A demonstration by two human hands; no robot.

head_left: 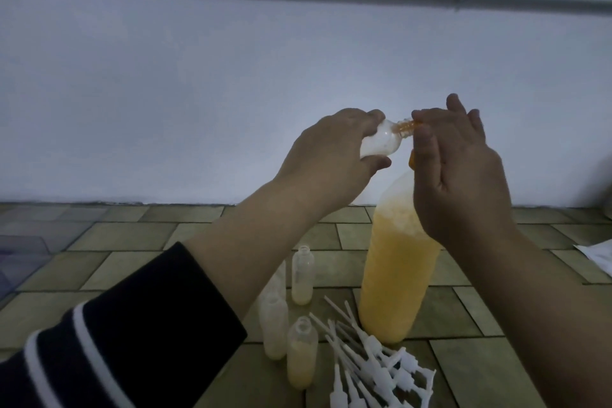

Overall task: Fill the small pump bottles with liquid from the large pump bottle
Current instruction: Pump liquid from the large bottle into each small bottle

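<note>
Gripping small bottle (150, 142): left hand (331, 156) fingers (376, 116) curled.

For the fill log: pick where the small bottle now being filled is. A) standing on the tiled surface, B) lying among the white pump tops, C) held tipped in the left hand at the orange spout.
C: the left hand holds the small bottle tipped, neck against the orange spout.
</note>
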